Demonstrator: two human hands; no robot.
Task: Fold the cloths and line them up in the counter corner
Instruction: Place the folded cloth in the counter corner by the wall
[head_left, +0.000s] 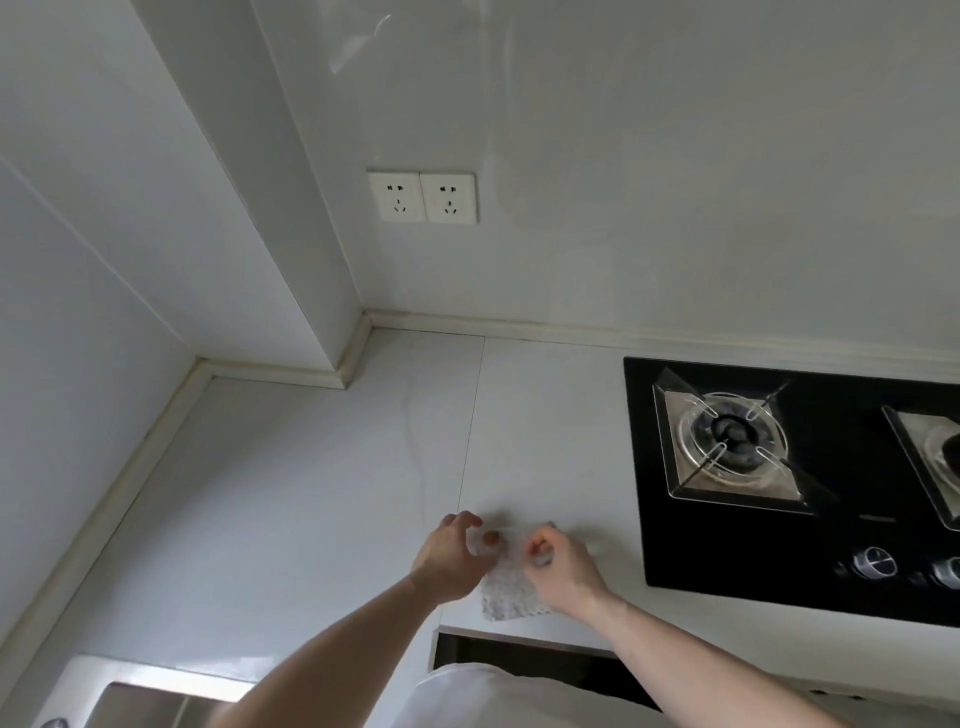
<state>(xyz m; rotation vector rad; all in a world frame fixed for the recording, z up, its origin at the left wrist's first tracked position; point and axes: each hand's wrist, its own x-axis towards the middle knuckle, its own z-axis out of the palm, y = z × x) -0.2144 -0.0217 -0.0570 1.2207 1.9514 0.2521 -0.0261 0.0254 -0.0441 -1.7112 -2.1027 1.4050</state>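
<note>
- Counter (311, 493): pale, marbled slab with a thin seam running from near to far. Its far-left corner (363, 332), where the walls step in, holds no cloth; nothing has been lined up there.
- Gas hob (789, 483): black glass, set into the counter at right; one burner in full view, a second cut by the frame edge, knobs along its near edge. Well apart from the work.
- Sink (135, 691): a steel rim shows at the near left, mostly out of frame.
- Double socket (422, 197): on the far wall above the corner, nothing plugged in.
- Left hand (452, 556): fingers curled, thumb and fingertips pinching the far-left edge of the cloth.
- Right hand (563, 569): fingers curled tight on the far-right edge of the same cloth, pinching it.
- Cloth (511, 587): small, light, speckled grey-white. It sits near the front edge of the counter, between the two hands, left of the hob. Its near edge lies flat; the far edge is raised in the pinch. Whether it is already doubled I cannot tell, as the hands cover much of it.
- Progress, judged: early. One cloth in hand and mid-fold at most; only this one cloth is in view. Left to do: finish this fold, carry it to the corner, repeat for any others.
</note>
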